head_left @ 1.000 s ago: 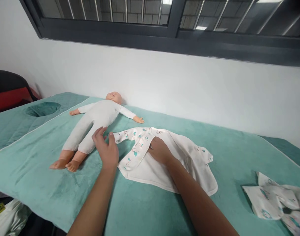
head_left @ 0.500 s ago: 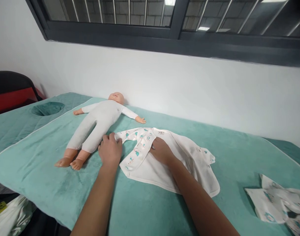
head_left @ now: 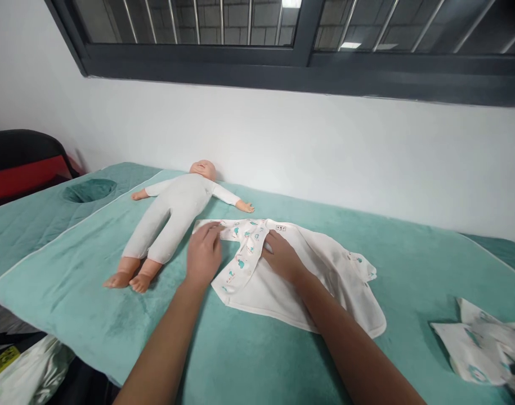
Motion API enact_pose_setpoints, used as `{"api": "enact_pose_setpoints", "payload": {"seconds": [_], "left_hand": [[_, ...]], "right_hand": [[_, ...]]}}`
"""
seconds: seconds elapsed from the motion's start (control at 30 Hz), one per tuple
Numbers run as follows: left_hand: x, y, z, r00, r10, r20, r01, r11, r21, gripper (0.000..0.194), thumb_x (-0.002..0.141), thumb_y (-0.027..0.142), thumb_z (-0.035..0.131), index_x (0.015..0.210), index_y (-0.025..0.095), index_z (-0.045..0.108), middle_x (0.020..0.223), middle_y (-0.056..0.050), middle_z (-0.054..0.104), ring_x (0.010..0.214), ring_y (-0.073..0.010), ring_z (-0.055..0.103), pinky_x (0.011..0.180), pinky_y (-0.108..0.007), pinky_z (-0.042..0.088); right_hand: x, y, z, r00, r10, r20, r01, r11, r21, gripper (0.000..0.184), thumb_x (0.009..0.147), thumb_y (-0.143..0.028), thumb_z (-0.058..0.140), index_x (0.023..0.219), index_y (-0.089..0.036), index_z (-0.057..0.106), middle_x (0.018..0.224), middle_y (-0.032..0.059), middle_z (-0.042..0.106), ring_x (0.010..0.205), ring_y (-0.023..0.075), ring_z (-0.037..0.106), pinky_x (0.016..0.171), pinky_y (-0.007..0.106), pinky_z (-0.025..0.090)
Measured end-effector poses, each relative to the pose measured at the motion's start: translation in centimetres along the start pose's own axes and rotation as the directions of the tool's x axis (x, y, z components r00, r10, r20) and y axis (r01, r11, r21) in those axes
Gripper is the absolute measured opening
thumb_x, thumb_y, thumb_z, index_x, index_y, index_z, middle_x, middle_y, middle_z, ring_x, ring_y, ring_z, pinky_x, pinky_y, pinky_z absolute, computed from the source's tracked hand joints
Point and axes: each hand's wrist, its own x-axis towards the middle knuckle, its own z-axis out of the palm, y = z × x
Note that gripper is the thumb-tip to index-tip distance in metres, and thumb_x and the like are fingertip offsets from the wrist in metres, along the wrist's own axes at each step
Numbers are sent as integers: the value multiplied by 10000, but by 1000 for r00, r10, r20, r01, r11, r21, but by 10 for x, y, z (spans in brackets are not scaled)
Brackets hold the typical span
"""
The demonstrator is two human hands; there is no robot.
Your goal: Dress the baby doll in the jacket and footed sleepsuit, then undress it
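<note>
A white baby shirt (head_left: 282, 292) with a teal-and-orange print on its sleeve and front edging lies spread on the green bed cover. My left hand (head_left: 204, 253) rests over its left sleeve, fingers slightly bent and apart; the cuff pokes out beyond them. With fingertips pinched at the printed front edge below the neckline, my right hand (head_left: 285, 259) holds the shirt; part of that grip is hidden. A baby doll (head_left: 173, 205) in a white body lies on its back to the left, arms spread, its feet towards me.
A crumpled printed cloth (head_left: 477, 349) lies at the right on the green cover (head_left: 257, 365). The cover has a round hollow (head_left: 90, 190) at the far left. Behind are a white wall and a dark window frame (head_left: 198, 64). A black-and-red object (head_left: 25, 163) stands left.
My left hand has moved from the cuff to the right, onto the sleeve. The sleeve now lies straighter, its cuff further left. My right hand stays at the front edge.
</note>
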Motion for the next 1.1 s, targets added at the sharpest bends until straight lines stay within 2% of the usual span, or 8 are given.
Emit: {"api": "enact_pose_setpoints", "payload": {"seconds": [0.13,0.3,0.5,0.63,0.73,0.9,0.97,1.1], "left_hand": [[-20,23,-13,989,7,147,44,939,-341,243,941,284,432,1041,222,645,1046,-46,679,1007,-189,609,900,-338,479],[-65,39,-33,948,87,306,-14,972,-234,502,784,414,678,1246,264,555,1228,-75,584,1133,-258,526,946,-411,447],[-80,42,-27,977,30,210,-12,996,-90,243,902,255,499,1113,223,615,1060,-82,641,985,-246,576,838,-390,441],[-72,42,-32,959,-210,191,261,918,-300,263,948,353,419,891,202,627,744,-23,639,693,-176,587,666,-297,435],[-68,40,-40,869,-447,210,490,727,-481,289,923,436,451,875,196,605,606,29,571,545,-137,535,559,-255,406],[-67,38,-47,739,-595,316,606,384,-697,323,871,465,516,1037,191,553,549,60,548,466,-131,538,508,-246,431],[-68,37,-46,713,-643,278,605,364,-708,326,859,445,530,1071,197,537,584,55,562,477,-126,533,500,-241,431],[-73,37,-43,729,-671,134,611,550,-569,249,867,366,518,1055,209,562,672,34,554,585,-133,536,564,-253,444]], "right_hand": [[3,-7,-2,993,99,-72,-80,968,236,169,876,-323,510,979,-240,615,1060,18,637,1019,189,575,926,346,422],[21,-13,-1,943,324,76,-315,797,516,280,837,-416,559,1026,-218,622,1018,44,683,856,182,650,738,305,496],[52,-19,5,885,446,133,-426,662,616,225,711,-286,674,903,-180,627,644,18,644,559,140,589,503,247,454],[60,-22,18,910,413,36,-331,672,663,284,765,-302,589,1027,-192,595,853,47,695,773,165,649,664,282,514],[57,-24,31,957,290,-29,-211,757,618,323,783,-292,564,1097,-216,583,1063,49,691,1006,181,622,870,337,489],[48,-27,48,994,46,-98,-18,963,269,312,817,-245,509,1114,-230,602,1227,49,612,1159,198,529,1031,391,378],[48,-25,50,992,21,-121,-1,986,165,310,824,-256,515,1119,-218,603,1213,67,599,1170,220,503,1038,404,365],[50,-15,48,992,30,-124,-29,1000,12,299,867,-248,474,1136,-210,597,1195,90,582,1143,247,494,1015,423,376]]}}
